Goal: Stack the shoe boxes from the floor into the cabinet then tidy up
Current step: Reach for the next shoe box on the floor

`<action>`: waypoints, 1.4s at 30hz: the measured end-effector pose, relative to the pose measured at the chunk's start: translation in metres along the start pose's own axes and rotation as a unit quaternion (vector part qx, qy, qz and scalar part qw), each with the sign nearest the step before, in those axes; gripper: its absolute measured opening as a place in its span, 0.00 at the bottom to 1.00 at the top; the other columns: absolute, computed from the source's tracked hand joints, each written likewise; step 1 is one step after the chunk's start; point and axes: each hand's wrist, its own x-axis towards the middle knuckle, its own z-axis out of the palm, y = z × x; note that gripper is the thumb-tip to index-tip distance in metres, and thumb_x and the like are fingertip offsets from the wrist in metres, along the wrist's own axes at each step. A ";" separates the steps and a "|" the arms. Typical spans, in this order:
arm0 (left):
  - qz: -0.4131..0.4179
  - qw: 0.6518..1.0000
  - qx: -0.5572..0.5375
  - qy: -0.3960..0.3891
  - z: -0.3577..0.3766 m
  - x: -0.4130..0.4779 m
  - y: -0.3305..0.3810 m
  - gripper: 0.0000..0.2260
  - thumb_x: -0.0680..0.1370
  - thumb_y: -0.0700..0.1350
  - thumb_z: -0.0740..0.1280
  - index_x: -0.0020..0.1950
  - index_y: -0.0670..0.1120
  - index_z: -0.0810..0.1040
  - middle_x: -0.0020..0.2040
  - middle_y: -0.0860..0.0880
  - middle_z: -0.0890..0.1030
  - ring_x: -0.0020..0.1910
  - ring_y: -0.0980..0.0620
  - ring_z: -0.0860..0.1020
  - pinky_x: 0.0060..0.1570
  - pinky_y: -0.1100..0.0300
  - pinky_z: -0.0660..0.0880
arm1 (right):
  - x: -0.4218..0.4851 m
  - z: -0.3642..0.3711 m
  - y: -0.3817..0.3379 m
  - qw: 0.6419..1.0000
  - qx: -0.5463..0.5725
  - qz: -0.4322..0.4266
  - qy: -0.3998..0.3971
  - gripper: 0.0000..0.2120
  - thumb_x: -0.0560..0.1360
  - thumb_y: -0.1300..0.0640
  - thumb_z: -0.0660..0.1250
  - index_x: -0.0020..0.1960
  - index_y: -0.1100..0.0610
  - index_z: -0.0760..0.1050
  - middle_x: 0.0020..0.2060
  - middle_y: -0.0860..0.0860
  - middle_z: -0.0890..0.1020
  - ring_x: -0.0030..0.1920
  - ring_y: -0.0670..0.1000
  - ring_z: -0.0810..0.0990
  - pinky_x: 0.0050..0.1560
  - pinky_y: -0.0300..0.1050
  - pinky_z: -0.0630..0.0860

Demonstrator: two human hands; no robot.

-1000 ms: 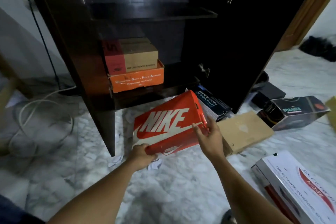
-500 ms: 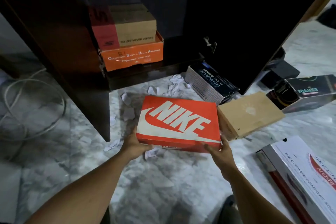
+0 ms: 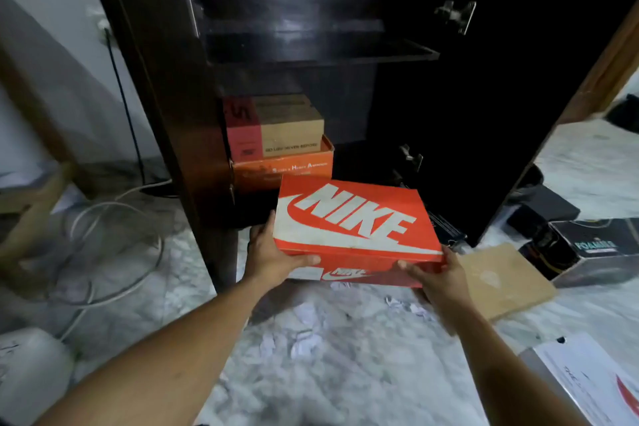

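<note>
I hold an orange Nike shoe box (image 3: 352, 221) level in the air in front of the open dark cabinet (image 3: 166, 86). My left hand (image 3: 273, 256) grips its near left corner, thumb across the front side. My right hand (image 3: 437, 278) grips the near right corner from below. On the cabinet's bottom shelf a brown and red box (image 3: 276, 128) sits on an orange box (image 3: 294, 168). A tan box (image 3: 501, 278), a black box (image 3: 594, 249) and a white box (image 3: 594, 380) lie on the floor at the right.
The cabinet door (image 3: 484, 97) stands open to the right, with an upper shelf (image 3: 318, 50) bare. Torn paper scraps (image 3: 304, 328) litter the marble floor. A white cable (image 3: 114, 252) coils on the floor left of the cabinet. Another dark box (image 3: 446, 225) pokes out behind the Nike box.
The Nike box went from tilted on the floor to flat, then rose off the floor toward the cabinet's lower shelf. Both hands shifted to its near corners.
</note>
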 end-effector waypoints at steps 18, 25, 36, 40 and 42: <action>0.054 0.971 0.009 0.234 -0.052 0.172 0.115 0.40 0.61 0.51 0.84 0.69 0.47 0.73 0.64 0.44 0.69 0.64 0.43 0.74 0.62 0.49 0.74 | 0.224 0.111 -0.149 0.984 0.003 -0.176 -0.004 0.37 0.56 0.50 0.85 0.62 0.56 0.77 0.53 0.52 0.84 0.52 0.51 0.84 0.58 0.53 0.81; 0.019 0.959 0.039 0.281 -0.058 0.223 0.090 0.38 0.63 0.51 0.83 0.69 0.44 0.73 0.65 0.43 0.69 0.64 0.41 0.74 0.65 0.44 0.74 | 0.264 0.158 -0.132 0.982 0.019 -0.183 -0.048 0.33 0.60 0.52 0.84 0.61 0.55 0.77 0.54 0.54 0.84 0.54 0.52 0.84 0.59 0.56 0.80; 0.096 0.913 0.008 0.396 -0.017 0.273 0.068 0.40 0.73 0.41 0.76 0.79 0.43 0.56 0.80 0.42 0.50 0.78 0.41 0.58 0.75 0.48 0.63 | 0.304 0.223 -0.144 0.980 0.049 -0.184 -0.051 0.37 0.69 0.63 0.78 0.68 0.49 0.58 0.64 0.50 0.75 0.64 0.49 0.75 0.68 0.56 0.73; 0.118 0.904 0.128 0.391 -0.015 0.291 0.056 0.44 0.77 0.45 0.71 0.82 0.46 0.43 0.81 0.42 0.38 0.81 0.42 0.42 0.77 0.43 0.59 | 0.324 0.236 -0.148 0.978 0.049 -0.190 -0.069 0.43 0.63 0.55 0.81 0.68 0.41 0.58 0.66 0.47 0.73 0.67 0.49 0.73 0.69 0.59 0.72; 0.123 0.897 0.159 0.395 -0.017 0.295 0.051 0.44 0.77 0.46 0.71 0.82 0.46 0.42 0.81 0.41 0.37 0.80 0.41 0.41 0.75 0.42 0.61 | 0.334 0.242 -0.146 0.978 0.047 -0.195 -0.065 0.46 0.57 0.46 0.81 0.68 0.38 0.58 0.67 0.46 0.73 0.68 0.49 0.73 0.69 0.59 0.72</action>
